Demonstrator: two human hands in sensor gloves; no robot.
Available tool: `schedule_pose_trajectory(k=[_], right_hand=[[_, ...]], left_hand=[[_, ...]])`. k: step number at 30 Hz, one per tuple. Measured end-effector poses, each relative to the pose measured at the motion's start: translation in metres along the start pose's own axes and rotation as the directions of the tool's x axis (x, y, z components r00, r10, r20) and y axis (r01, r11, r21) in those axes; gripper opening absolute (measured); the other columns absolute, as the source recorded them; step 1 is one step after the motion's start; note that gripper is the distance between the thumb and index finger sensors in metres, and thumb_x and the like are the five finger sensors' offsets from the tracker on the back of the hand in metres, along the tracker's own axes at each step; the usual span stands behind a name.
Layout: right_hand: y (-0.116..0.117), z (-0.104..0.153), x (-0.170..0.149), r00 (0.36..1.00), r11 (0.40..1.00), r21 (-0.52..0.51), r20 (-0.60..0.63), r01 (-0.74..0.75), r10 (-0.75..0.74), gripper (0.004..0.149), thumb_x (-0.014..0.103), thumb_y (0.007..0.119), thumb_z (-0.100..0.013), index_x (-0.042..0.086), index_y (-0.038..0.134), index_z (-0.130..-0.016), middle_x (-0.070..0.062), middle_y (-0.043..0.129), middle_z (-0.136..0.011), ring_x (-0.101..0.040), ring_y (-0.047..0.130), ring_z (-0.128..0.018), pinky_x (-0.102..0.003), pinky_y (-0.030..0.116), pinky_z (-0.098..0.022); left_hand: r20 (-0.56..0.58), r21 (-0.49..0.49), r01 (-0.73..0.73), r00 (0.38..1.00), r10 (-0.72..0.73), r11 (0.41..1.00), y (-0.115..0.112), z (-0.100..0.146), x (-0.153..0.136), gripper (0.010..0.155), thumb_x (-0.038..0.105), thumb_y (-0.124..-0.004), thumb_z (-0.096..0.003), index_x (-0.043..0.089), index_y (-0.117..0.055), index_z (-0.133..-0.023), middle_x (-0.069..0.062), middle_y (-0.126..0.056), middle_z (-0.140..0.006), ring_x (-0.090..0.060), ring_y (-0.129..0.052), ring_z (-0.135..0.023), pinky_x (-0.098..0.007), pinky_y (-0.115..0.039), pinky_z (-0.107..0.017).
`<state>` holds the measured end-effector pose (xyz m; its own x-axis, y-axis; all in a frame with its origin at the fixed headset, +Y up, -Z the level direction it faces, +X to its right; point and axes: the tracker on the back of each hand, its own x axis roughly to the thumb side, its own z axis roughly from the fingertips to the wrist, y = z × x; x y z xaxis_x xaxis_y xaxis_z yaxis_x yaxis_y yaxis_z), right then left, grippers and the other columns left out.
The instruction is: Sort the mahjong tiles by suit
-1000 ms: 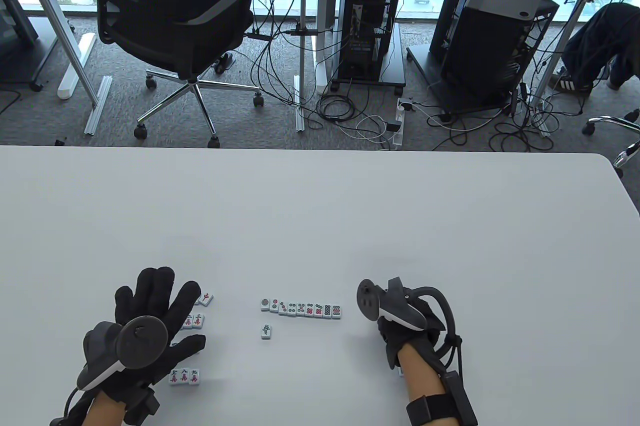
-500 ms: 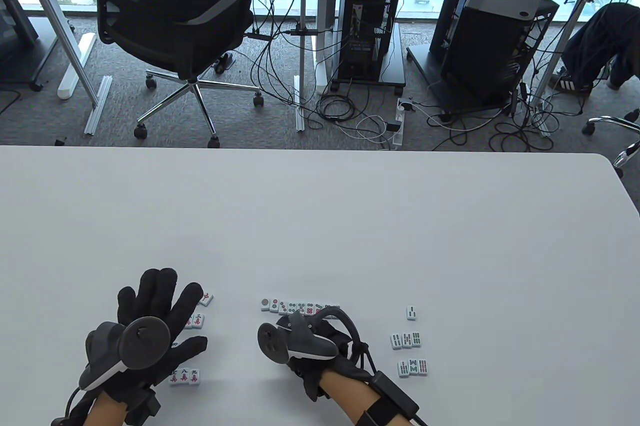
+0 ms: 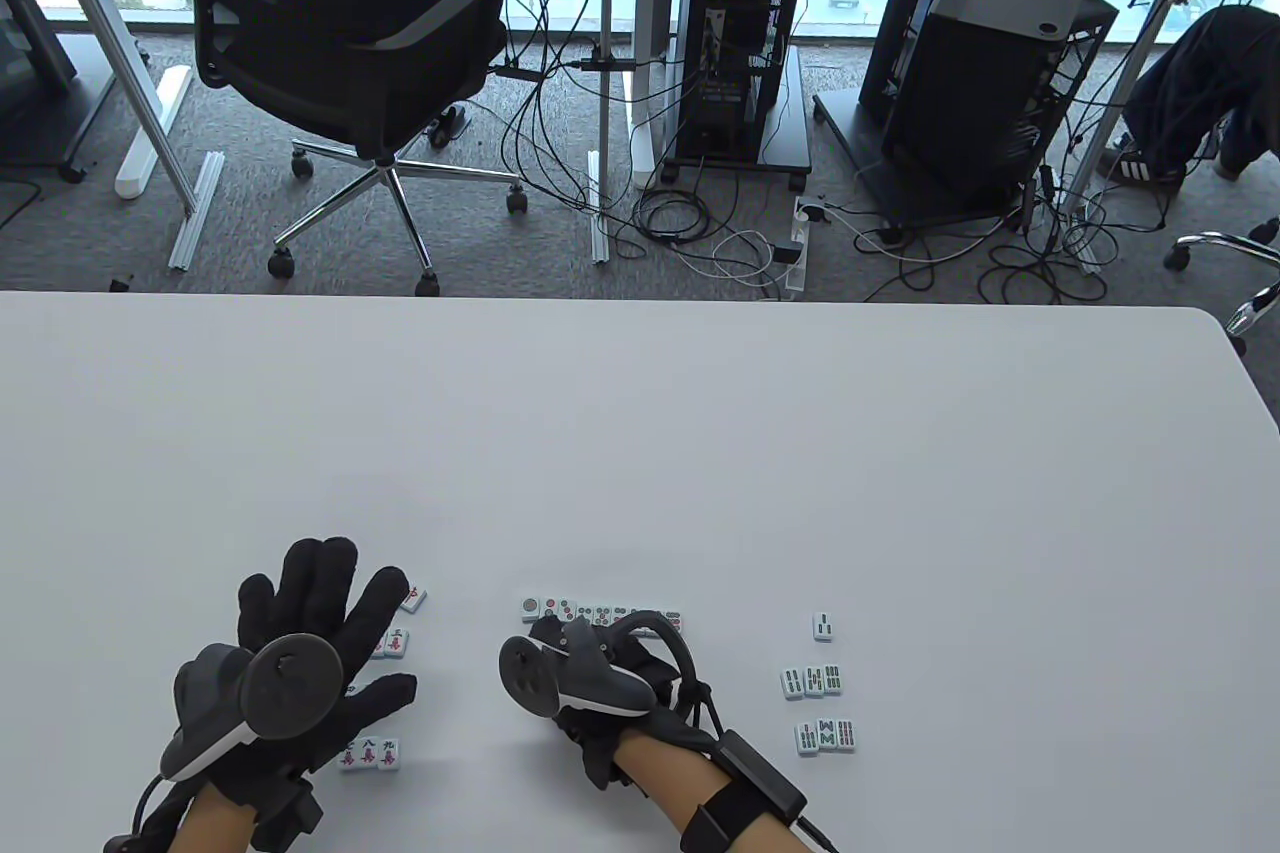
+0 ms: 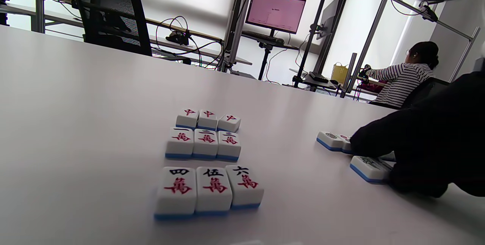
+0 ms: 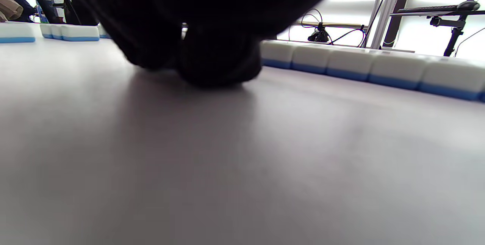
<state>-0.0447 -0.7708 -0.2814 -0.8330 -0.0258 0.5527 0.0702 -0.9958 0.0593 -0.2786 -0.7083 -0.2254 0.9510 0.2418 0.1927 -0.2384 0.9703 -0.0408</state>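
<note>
Fingers of my left hand [image 3: 300,633] lie spread and flat above the character tiles [image 4: 206,161], gripping nothing; the left wrist view shows 3 rows of 3 there, with 3 more tiles [image 3: 369,753] just beside my wrist. Near the middle, my right hand [image 3: 590,683] sits below the row of dot tiles [image 3: 560,609], its fingertips [image 5: 212,59] curled down on the table [image 3: 640,433] at a single tile [image 4: 369,167]; whether they pinch it I cannot tell. Far right lie the bamboo tiles [image 3: 812,681]: 1 alone, then 2 rows of 3.
</note>
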Motion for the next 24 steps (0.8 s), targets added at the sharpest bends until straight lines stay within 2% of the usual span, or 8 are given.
schedule_pose_trajectory(k=[3, 7, 13, 15, 20, 24], right_hand=[[-0.004, 0.005, -0.002, 1.0, 1.0, -0.018, 0.019, -0.014, 0.014, 0.061, 0.038, 0.083, -0.044, 0.007, 0.069, -0.096, -0.004, 0.095, -0.048, -0.011, 0.088, -0.014, -0.025, 0.08, -0.008], [-0.021, 0.015, -0.019, 1.0, 0.999, -0.037, 0.002, -0.008, 0.008, 0.062, 0.038, 0.082, -0.044, 0.009, 0.068, -0.096, -0.005, 0.096, -0.049, -0.012, 0.089, -0.015, -0.025, 0.08, -0.008], [-0.05, 0.039, -0.08, 0.985, 0.999, -0.044, -0.172, -0.024, 0.016, 0.061, 0.038, 0.083, -0.044, 0.009, 0.068, -0.097, -0.005, 0.096, -0.049, -0.013, 0.089, -0.015, -0.026, 0.08, -0.009], [-0.055, 0.053, -0.111, 0.967, 0.998, -0.037, -0.251, -0.05, 0.04, 0.061, 0.037, 0.083, -0.044, 0.009, 0.069, -0.096, -0.005, 0.096, -0.049, -0.012, 0.089, -0.015, -0.026, 0.08, -0.009], [-0.049, 0.084, -0.17, 0.906, 0.994, 0.025, -0.409, -0.106, 0.107, 0.06, 0.036, 0.083, -0.044, 0.01, 0.07, -0.096, -0.005, 0.096, -0.048, -0.012, 0.089, -0.014, -0.025, 0.08, -0.008], [-0.03, 0.104, -0.204, 0.865, 0.991, 0.117, -0.487, -0.068, 0.117, 0.058, 0.035, 0.084, -0.044, 0.012, 0.07, -0.096, -0.005, 0.096, -0.049, -0.012, 0.089, -0.015, -0.026, 0.08, -0.008]], left_hand=[[0.001, -0.001, 0.0, 1.0, 0.0, 1.0, 0.001, 0.0, 0.0, 0.087, 0.073, -0.066, -0.0367, 0.042, -0.029, -0.109, 0.008, 0.005, -0.113, -0.024, 0.008, -0.111, -0.065, -0.004, -0.075], [-0.001, 0.002, -0.006, 1.0, 0.006, 1.0, 0.001, 0.0, 0.0, 0.087, 0.073, -0.066, -0.0366, 0.042, -0.029, -0.109, 0.008, 0.005, -0.113, -0.024, 0.008, -0.111, -0.065, -0.004, -0.075], [-0.003, 0.004, -0.006, 1.0, 0.006, 1.0, 0.001, 0.001, 0.0, 0.087, 0.073, -0.066, -0.0366, 0.043, -0.029, -0.109, 0.008, 0.005, -0.113, -0.024, 0.008, -0.111, -0.065, -0.004, -0.075], [-0.003, 0.004, -0.006, 1.0, 0.006, 1.0, 0.001, 0.001, 0.0, 0.087, 0.073, -0.066, -0.0366, 0.042, -0.029, -0.109, 0.008, 0.005, -0.113, -0.024, 0.008, -0.111, -0.065, -0.004, -0.075], [-0.003, 0.002, 0.002, 1.0, -0.002, 1.0, 0.002, 0.001, 0.0, 0.087, 0.073, -0.066, -0.0366, 0.042, -0.029, -0.109, 0.008, 0.005, -0.113, -0.024, 0.008, -0.111, -0.065, -0.004, -0.075], [0.0, -0.002, 0.015, 1.0, -0.015, 1.0, 0.001, 0.0, 0.001, 0.087, 0.073, -0.066, -0.0365, 0.043, -0.029, -0.109, 0.008, 0.005, -0.113, -0.024, 0.008, -0.111, -0.065, -0.004, -0.075]])
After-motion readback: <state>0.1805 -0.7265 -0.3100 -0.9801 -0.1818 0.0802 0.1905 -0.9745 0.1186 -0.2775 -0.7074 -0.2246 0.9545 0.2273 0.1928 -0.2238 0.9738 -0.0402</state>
